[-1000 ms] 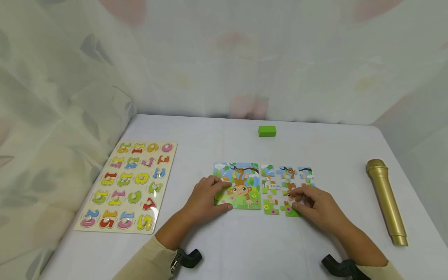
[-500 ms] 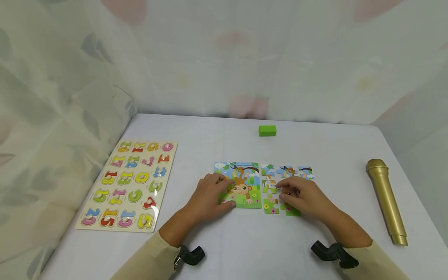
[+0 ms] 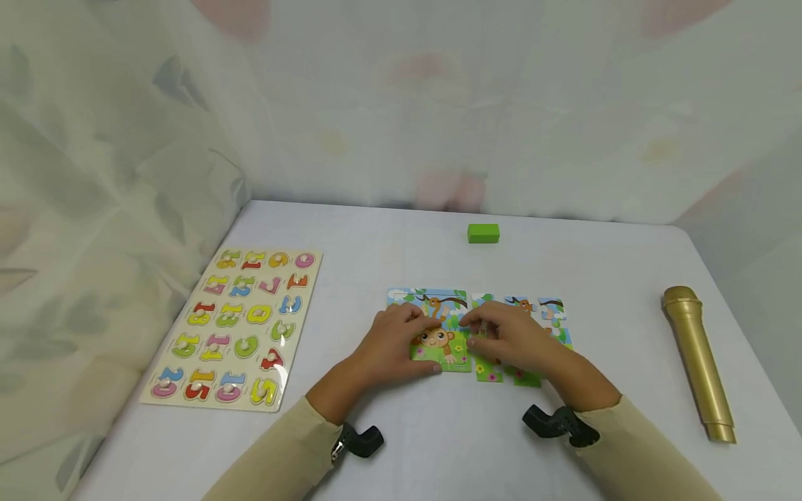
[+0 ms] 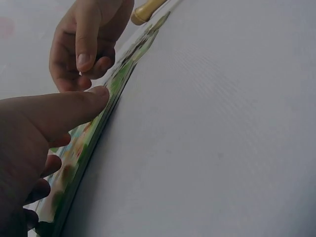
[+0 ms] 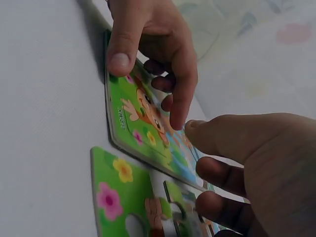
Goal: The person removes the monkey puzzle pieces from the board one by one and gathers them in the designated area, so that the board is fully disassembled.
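Observation:
A square monkey picture puzzle board (image 3: 460,358) lies at the middle of the table in the head view. My left hand (image 3: 397,344) rests over its left part; the thumb lies near the front edge and the index finger reaches across the picture. Several loose jigsaw pieces (image 3: 526,376) are laid out just right of the board. Above them hovers my right hand (image 3: 514,337), fingertips at the board's right edge, thumb and index finger apart. Nothing shows between the right fingers in the right wrist view, where a flowered green piece (image 5: 111,182) lies nearby. My hand hides some pieces.
A wooden number puzzle board (image 3: 234,330) with colourful knobbed numbers lies on the left of the table. Towards the back stands a small green block (image 3: 483,234). On the right lies a gold microphone-shaped object (image 3: 700,365). Patterned curtains stand behind and at the sides.
My right hand has moved left from over the loose pieces to the board's right edge. My left hand has shifted slightly right over the board.

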The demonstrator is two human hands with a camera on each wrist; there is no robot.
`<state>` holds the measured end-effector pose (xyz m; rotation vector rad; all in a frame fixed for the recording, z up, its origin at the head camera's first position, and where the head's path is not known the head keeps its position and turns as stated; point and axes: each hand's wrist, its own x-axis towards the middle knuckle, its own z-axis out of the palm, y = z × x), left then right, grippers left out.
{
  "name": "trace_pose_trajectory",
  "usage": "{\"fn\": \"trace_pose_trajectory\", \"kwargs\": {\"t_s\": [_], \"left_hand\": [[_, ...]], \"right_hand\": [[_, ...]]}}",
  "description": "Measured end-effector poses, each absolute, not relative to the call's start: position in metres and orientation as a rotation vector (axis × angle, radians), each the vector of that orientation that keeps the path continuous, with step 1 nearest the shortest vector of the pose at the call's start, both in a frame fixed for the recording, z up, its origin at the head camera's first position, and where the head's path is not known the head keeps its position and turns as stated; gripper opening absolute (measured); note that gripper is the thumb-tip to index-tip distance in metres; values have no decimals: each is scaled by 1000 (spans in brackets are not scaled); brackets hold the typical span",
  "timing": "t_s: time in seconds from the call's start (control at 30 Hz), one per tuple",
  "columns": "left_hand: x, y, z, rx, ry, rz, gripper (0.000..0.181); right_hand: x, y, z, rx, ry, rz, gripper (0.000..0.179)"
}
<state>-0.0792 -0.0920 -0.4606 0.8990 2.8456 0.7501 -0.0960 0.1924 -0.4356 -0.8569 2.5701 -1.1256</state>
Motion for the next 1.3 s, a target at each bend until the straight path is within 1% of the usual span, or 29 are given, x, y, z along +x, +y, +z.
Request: {"fn": "trace_pose_trajectory", "kwargs": {"t_s": [0.13, 0.23, 0.63, 0.93, 1.3], "left_hand": [[-81, -91, -461, 926, 2834, 755, 68], [-83, -91, -460, 932, 2824, 736, 71], [-91, -89, -460, 849, 2776, 702, 79], [-90, -88, -458, 850, 2776, 716, 78], [-90, -88, -457, 841, 2776, 715, 80]], "right_hand": [[-102, 184, -435, -879, 2548, -1062, 31], [-105, 180, -436, -894, 2545, -1010, 31], [-110, 169, -433, -904, 2559, -828, 26], [-108, 167, -433, -869, 2546, -840, 25], [-105, 168, -431, -854, 2501, -946, 31]]}}
